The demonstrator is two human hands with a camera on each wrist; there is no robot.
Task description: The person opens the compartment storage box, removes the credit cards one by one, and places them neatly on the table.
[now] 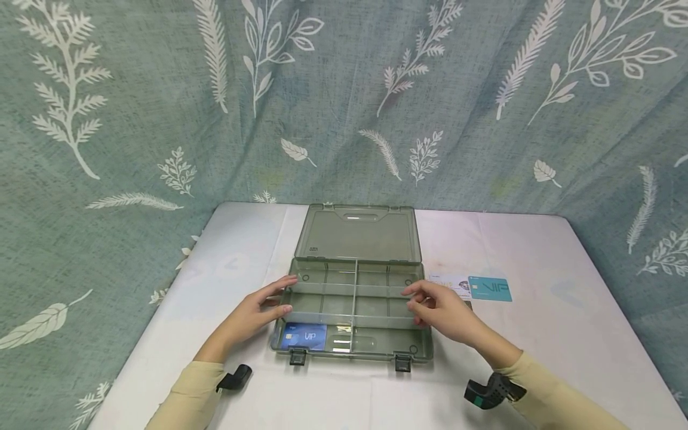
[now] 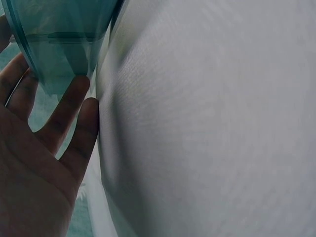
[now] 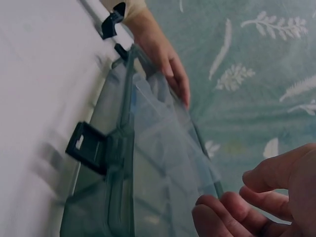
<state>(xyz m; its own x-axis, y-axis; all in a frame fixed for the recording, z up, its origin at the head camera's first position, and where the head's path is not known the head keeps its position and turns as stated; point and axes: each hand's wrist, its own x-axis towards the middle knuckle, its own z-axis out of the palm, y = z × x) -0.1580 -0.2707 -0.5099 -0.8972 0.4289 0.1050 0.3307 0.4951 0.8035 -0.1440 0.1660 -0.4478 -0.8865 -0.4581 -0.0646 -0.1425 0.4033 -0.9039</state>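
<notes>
A clear grey-green plastic organizer box (image 1: 376, 356) lies open on the table, its lid (image 1: 360, 242) folded back. Upright dividers split it into several compartments. In the front left one lies a blue VIP card (image 1: 317, 337). My left hand (image 1: 244, 319) touches the box's left side with fingers spread and fairly straight; the left wrist view shows those fingers against the side wall. My right hand (image 1: 448, 313) is over the right rim, fingers loosely bent. In the right wrist view a gap shows between thumb and fingertips (image 3: 205, 217), with nothing held.
Right of the box lie a teal VIP card (image 1: 491, 289) and a white printed card (image 1: 451, 282), the latter partly behind my right hand. Two dark latches (image 1: 297, 357) hang from the front edge. White cloth (image 1: 564, 358) covers the table; a leaf-patterned curtain (image 1: 344, 119) hangs behind.
</notes>
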